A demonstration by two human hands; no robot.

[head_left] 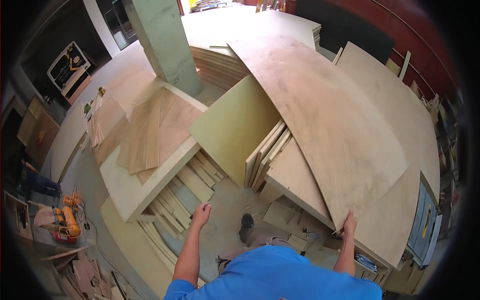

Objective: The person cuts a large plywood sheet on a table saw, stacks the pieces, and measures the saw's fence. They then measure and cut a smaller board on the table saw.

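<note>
The right hand (349, 223) grips the near corner of a long plywood sheet (320, 115), which lies slanted over other boards on the right; the left hand (201, 215) is loosely curled, touching no board. Largest around them is the concrete pillar (165, 42) beyond, then the white-edged table (117, 192) at left, bearing thin wood pieces (145, 135). Upright boards (265, 152) stand between table and sheet. Smallest is the orange tool (70, 222) on the floor.

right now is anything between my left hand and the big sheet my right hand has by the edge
Partly: the upright boards stand between your left hand and the middle of the big sheet. Toward its corner by your right hand, nothing visible stands in the way.
</note>
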